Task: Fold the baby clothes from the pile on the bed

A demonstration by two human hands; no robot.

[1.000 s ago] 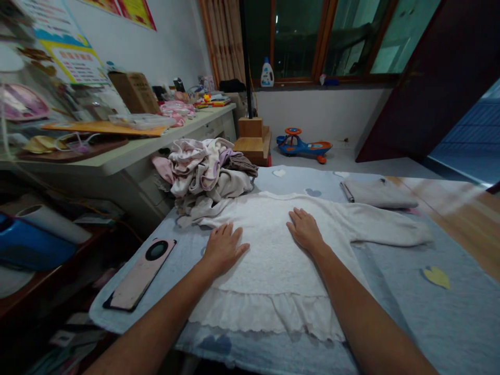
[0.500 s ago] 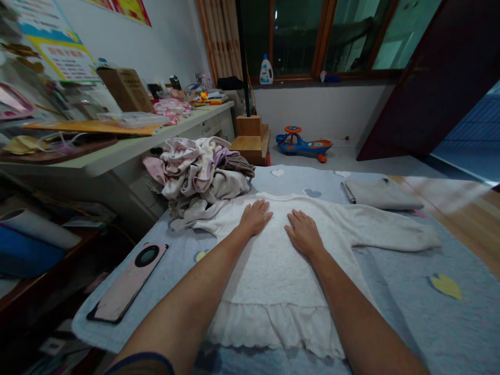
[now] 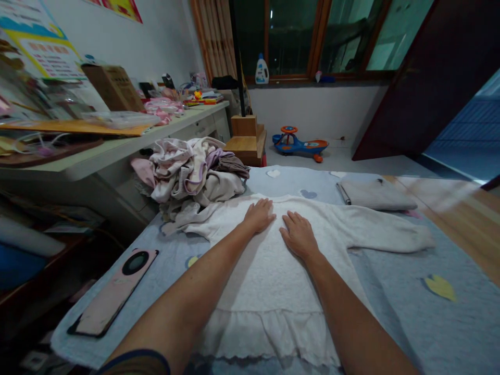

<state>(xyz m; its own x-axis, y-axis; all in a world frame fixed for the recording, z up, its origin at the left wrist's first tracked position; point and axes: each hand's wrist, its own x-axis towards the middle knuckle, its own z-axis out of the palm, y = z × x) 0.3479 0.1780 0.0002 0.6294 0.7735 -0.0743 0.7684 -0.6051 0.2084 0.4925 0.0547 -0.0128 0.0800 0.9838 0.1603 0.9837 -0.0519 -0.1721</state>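
Observation:
A white long-sleeved top (image 3: 273, 276) with a ruffled hem lies spread out, its neckline away from me. My left hand (image 3: 259, 216) rests flat on its upper chest, just below the collar. Close beside it, my right hand (image 3: 299, 233) also lies palm down on the fabric, fingers stretched out. Neither hand grips anything. One sleeve reaches out to the right; the left sleeve runs up against a heap of crumpled clothes (image 3: 191, 174). My forearms cover parts of the top's body.
The top lies on a light blue padded cover (image 3: 394, 297). A pink phone (image 3: 113, 297) is at its left edge, and a folded grey garment (image 3: 377, 194) at the far right. A cluttered desk (image 3: 94, 151) stands left; a ride-on toy car (image 3: 299, 143) is on the floor beyond.
My left hand has slid up and right across the top, from its left side to the upper chest near my right hand. My right hand has stayed nearly in place. The view has shifted slightly.

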